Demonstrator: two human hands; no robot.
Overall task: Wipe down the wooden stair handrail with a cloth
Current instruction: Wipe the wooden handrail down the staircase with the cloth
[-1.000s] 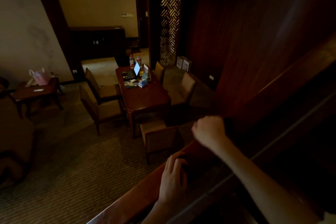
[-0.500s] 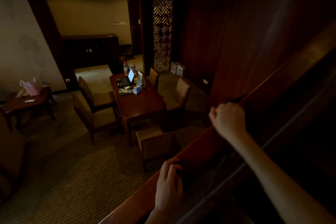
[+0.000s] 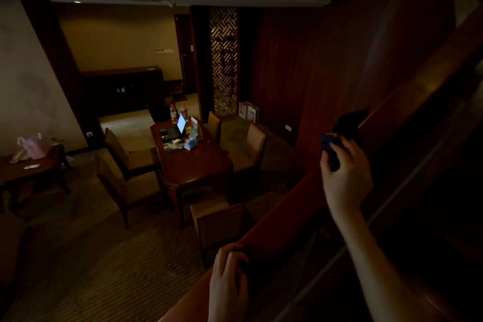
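Right hand [image 3: 346,175]: moved further up the rail [image 3: 285,206], wrist now turned, fingers pinching a dark blue cloth [image 3: 330,148] against the rail's near edge. Left hand [image 3: 228,280]: lower down, fingers curled over the rail. Step: mid-wipe, probably. Next: press the cloth flat, slide upward.

Two hands [image 3: 345,172], one cloth [image 3: 329,142] and one handrail [image 3: 282,214] are sharing the frame with five chairs [image 3: 219,225], two tables [image 3: 198,162], two far bottles [image 3: 173,114].
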